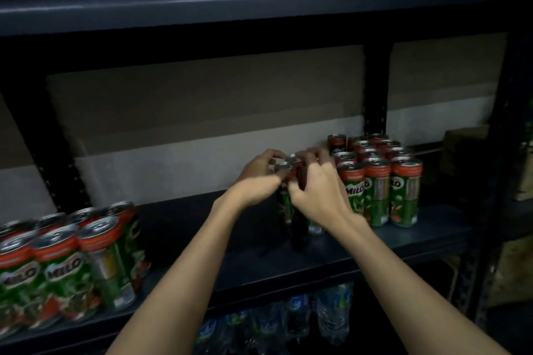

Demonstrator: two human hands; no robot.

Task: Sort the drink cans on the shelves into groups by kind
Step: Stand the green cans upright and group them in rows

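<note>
Both hands meet over a small cluster of green Milo cans [285, 204] near the middle of the dark shelf [219, 242]. My left hand [256, 179] grips the cluster's tops from the left. My right hand [317, 196] wraps it from the right and front, hiding most of it. Just to the right stands a tidy block of several Milo cans [377, 184], in rows reaching back to the wall. A second group of several Milo cans [66, 262] stands at the shelf's front left. The held cans appear to rest on the shelf.
A black upright post [375, 89] rises behind the right block. The shelf above [259, 6] carries blue packages. Water bottles [331, 314] fill the shelf below. A cardboard box [461, 150] sits at the far right. Bare shelf lies between the left group and my hands.
</note>
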